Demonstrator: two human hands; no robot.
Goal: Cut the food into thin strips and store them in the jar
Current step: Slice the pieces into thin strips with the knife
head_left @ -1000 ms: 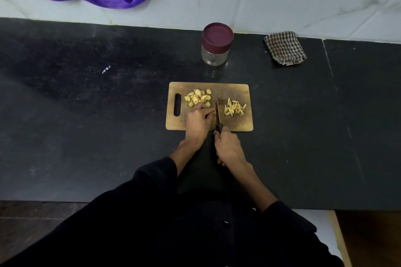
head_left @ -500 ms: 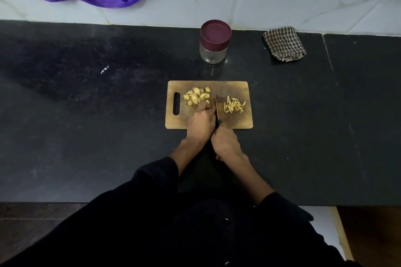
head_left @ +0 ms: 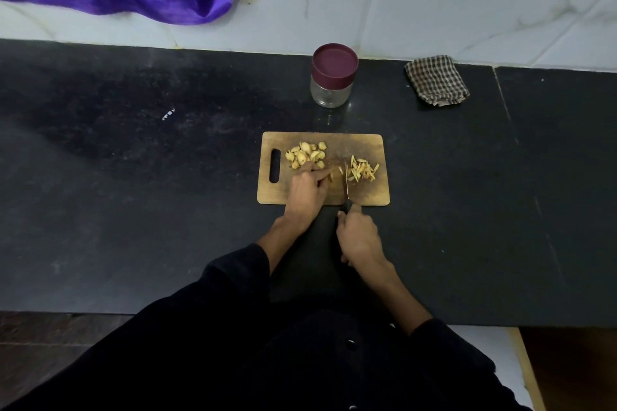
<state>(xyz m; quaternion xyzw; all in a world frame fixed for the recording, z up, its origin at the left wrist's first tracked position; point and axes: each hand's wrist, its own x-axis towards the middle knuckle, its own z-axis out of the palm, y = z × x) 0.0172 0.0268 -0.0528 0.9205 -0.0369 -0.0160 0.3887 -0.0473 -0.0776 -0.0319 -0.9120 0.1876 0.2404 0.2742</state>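
Small pale-yellow food piece (head_left: 329,174), pinned on the rectangular wooden cutting board (head_left: 367,193) under curled fingertips of the left hand (head_left: 307,190). Just right of that pinch, thin dark-handled knife (head_left: 346,183), handle wrapped in the right hand (head_left: 359,237). Best kept: fingertips tucked back, blade upright, narrow even slices (piece is tiny). Beyond the blade, cut yellow strips (head_left: 362,170); beyond the pinch, uncut yellow chunks (head_left: 305,155). Further back, lidded maroon-capped glass jar (head_left: 333,75). No readable writing anywhere.
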